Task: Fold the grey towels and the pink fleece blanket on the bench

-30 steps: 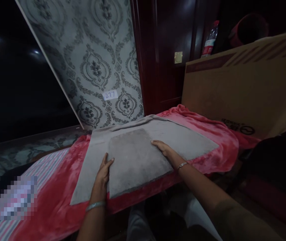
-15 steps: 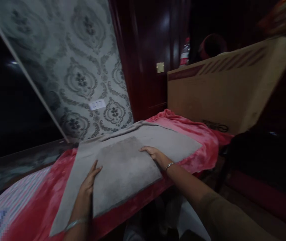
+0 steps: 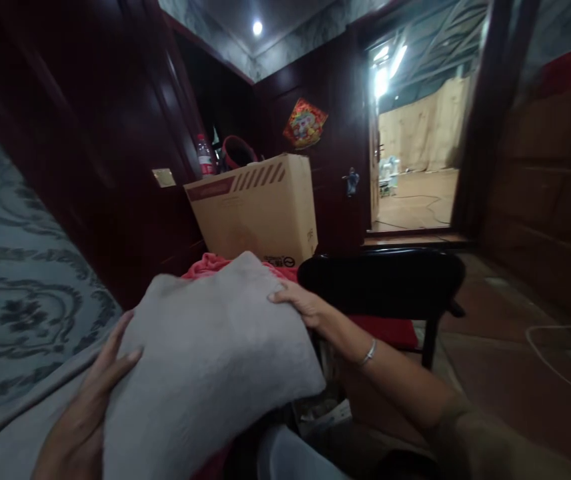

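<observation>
A folded grey cloth [image 3: 210, 360] is raised between my two hands, its near edge curving and sagging in the middle. My left hand [image 3: 90, 400] grips its left side, thumb lying on top and the other fingers partly hidden along the edge. On the right side, my right hand [image 3: 301, 303] holds the cloth with the thumb over it; the fingers underneath are hidden. A larger grey cloth [image 3: 20, 430] lies spread out below, at the lower left. Behind the folded one, a bit of pink plush blanket [image 3: 206, 265] shows.
A big cardboard box [image 3: 255, 213] stands beyond the blanket, with a red-capped bottle [image 3: 205, 157] behind its top. A black chair [image 3: 380, 283] with a red seat is on the right. Farther back is an open doorway [image 3: 418, 147]. A white cable [image 3: 560, 360] lies on the floor.
The folded grey cloth has come up off the spread one, now gripped at both sides. My view has swung right, bringing the chair and doorway into sight.
</observation>
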The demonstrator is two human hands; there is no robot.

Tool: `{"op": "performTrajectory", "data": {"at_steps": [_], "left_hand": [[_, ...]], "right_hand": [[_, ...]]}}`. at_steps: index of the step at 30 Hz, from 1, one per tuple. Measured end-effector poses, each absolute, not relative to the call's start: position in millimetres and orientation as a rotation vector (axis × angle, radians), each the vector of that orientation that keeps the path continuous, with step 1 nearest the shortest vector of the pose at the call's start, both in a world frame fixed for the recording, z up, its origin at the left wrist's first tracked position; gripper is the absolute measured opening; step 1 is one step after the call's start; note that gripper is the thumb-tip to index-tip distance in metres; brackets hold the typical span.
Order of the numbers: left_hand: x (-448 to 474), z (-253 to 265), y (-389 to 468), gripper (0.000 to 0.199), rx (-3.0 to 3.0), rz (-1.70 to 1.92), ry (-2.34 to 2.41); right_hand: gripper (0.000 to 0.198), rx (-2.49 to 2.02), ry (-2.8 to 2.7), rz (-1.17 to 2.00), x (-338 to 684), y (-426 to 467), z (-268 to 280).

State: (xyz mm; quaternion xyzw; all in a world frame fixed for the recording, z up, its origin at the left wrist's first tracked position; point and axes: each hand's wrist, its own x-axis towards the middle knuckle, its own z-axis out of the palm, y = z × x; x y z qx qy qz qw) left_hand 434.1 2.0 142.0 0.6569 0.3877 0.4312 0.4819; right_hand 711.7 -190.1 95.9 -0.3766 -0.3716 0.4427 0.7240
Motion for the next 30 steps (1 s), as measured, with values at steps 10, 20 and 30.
{"op": "performTrajectory", "data": {"at_steps": [10, 20, 30], "left_hand": [[687.6, 176.1, -77.8, 0.097, 1.466, 0.584, 0.097], [810.4, 115.4, -110.6, 0.086, 1.581, 0.411, 0.264], [817.7, 93.1, -96.1, 0.075, 1.603, 0.414, 0.105]], "right_hand": [[0.047, -1.140, -0.616, 0.360, 848.4, -363.3, 139.8], [0.064, -1.770, -0.518, -0.059, 919.4, -430.1, 96.1], [0.068, -1.962, -0.663, -0.263, 925.5, -444.1, 83.6]]}}
